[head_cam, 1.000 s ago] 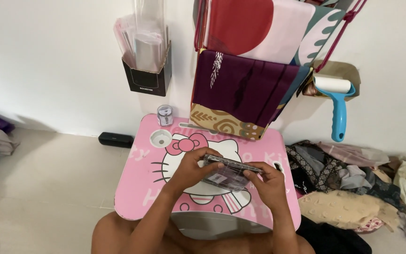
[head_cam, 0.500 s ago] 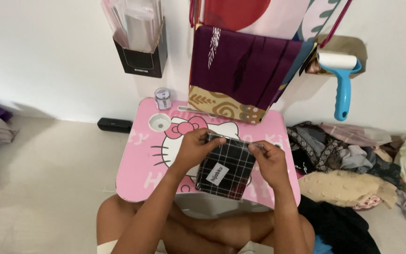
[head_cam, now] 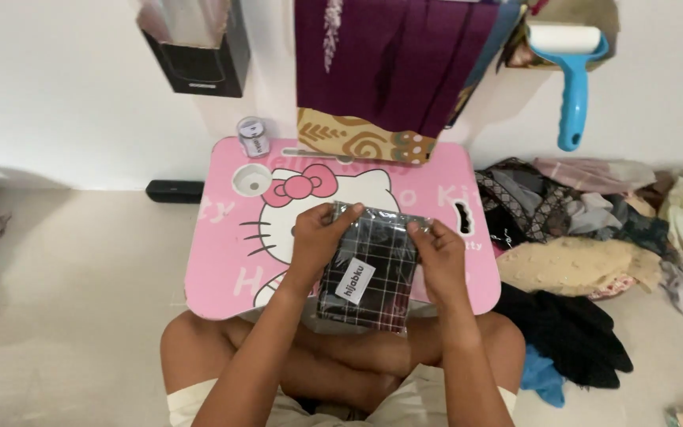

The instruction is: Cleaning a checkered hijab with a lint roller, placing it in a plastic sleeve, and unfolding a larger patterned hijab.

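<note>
Packet: a folded dark plaid cloth in a clear bag (head_cam: 369, 273), lying flat over the near edge of the pink lap table (head_cam: 223, 261), its long axis running 12 to 6 o'clock.
Left hand (head_cam: 319, 237): pinching the packet's top corner at 10 o'clock, fingers curled over the edge.
Right hand (head_cam: 436, 251): pinching the top corner at 2 o'clock.
Nearer hand: neither; both are on it, and the packet hangs toward 6 from both grips.
Surroundings: blue lint roller (head_cam: 572, 75) on the wall at 1 o'clock; heap of clothes (head_cam: 586, 237) at 3.

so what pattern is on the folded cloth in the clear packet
Black with a thin white and reddish check, seen in the head view: the packet is held by both hands.
</note>
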